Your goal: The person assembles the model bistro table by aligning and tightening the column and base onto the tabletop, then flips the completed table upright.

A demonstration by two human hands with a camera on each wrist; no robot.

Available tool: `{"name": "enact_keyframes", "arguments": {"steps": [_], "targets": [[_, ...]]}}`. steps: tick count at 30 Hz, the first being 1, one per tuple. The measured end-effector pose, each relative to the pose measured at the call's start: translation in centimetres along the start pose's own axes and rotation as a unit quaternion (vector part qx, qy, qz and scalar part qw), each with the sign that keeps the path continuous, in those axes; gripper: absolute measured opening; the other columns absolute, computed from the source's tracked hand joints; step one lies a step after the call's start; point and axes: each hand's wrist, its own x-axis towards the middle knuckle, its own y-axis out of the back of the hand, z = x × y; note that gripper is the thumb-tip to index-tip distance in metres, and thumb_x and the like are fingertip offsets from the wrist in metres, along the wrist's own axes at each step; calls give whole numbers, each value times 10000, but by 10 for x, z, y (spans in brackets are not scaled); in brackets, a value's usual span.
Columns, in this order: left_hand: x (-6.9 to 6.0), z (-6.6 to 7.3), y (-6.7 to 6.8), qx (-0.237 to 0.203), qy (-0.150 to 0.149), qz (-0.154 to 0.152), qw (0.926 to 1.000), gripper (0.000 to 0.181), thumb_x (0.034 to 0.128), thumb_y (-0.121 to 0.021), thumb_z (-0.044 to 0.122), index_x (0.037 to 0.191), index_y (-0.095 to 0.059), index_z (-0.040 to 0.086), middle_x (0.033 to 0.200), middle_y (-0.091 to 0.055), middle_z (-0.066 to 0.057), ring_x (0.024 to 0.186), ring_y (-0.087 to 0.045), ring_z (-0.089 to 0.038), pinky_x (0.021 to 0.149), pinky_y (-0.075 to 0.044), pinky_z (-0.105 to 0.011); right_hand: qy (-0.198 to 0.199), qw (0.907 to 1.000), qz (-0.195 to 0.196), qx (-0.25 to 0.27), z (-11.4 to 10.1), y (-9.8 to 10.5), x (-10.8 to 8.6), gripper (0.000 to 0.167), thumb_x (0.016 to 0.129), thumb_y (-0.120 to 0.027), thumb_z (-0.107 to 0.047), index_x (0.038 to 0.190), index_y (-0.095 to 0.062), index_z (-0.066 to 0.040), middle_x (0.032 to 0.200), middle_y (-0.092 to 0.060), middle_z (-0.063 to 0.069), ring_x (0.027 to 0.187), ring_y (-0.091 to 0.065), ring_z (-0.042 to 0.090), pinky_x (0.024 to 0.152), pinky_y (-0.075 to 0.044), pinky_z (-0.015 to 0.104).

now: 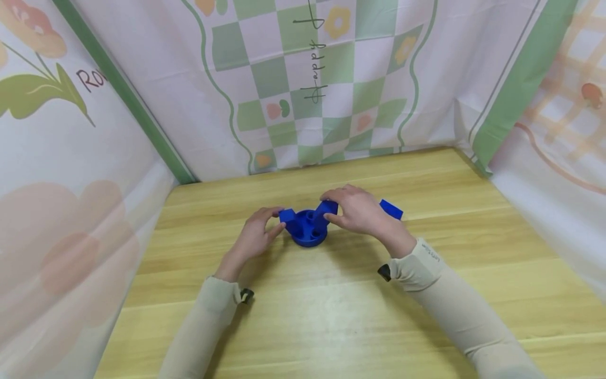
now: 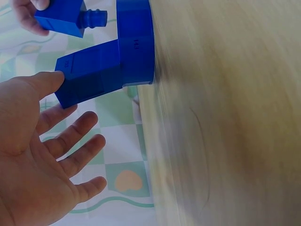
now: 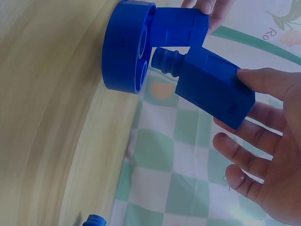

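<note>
A round blue base [image 1: 309, 239] with round holes lies on the table. One blue block [image 2: 89, 73] stands in it, leaning outward; the left hand [image 1: 254, 234] pinches its top end between thumb and fingertips. In the right wrist view the right hand [image 3: 270, 136] grips a second blue block [image 3: 211, 87] between thumb and fingers. That block's ribbed peg [image 3: 167, 61] points at the base and is apart from it, near the open holes. The left hand's other fingers are spread, holding nothing.
Another blue block [image 1: 391, 209] lies on the wooden table [image 1: 331, 316] to the right, behind the right wrist. Printed curtains [image 1: 265, 79] hang behind the table and along both sides.
</note>
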Motion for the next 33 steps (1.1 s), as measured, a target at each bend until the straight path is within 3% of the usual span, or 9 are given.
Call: {"name": "enact_keyframes", "arguments": {"steps": [8,17,28,33], "targets": [[0,-1,-1,-10,15,-21,10000,488,1006,-598,337,1431,-530,108,1300,-622,-130,1238,-584,-301,1097,-456,-485,225,9997,-48,-10,-3,-5,-1,456,898,-736,-356,1288,-652,-134,1263,-694,57,1149,-627,284,956,-533,477],[0,-1,-1,6,-67,36,10000,489,1004,-605,320,1432,-528,97,1291,-626,-142,1228,-589,-307,1090,-460,-490,435,9989,-134,-77,-7,-12,1,420,893,-747,-313,1261,-670,-127,1255,-701,66,1173,-644,290,1114,-436,502],[0,-1,-1,-32,104,-25,9999,475,1009,-593,334,1431,-531,125,1295,-624,-124,1236,-580,-309,1092,-452,-497,514,9980,-212,-289,-11,-23,3,434,895,-749,-326,1277,-657,-143,1199,-711,52,1125,-653,266,999,-521,462],[1,-1,-1,7,152,-46,9999,476,1006,-595,343,1428,-534,128,1292,-628,-120,1236,-582,-314,1093,-447,-505,593,9977,-207,-239,-10,-24,4,471,856,-787,-320,1279,-660,-154,1203,-709,51,1126,-645,268,1012,-509,475]]}}
